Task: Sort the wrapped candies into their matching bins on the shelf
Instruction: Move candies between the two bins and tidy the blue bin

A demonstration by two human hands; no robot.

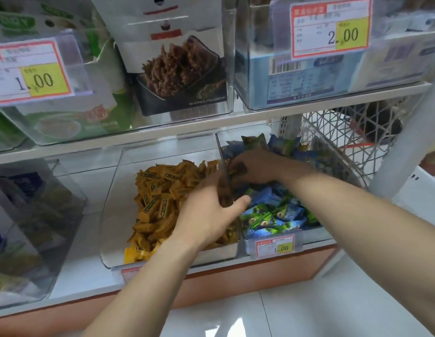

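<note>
— Where are the brown candies?
— The left hand pinches some, just over the edge of the yellow bin. The right hand grips others inside the blue-green bin.

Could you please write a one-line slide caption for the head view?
Left hand and right hand each grip brown candies where the yellow-candy bin meets the blue-and-green-candy bin.

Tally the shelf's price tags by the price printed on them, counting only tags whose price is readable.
1.00 price tags: 2
2.00 price tag: 1
Total: 3
A fourth tag, below the yellow candies, is unreadable.
</note>
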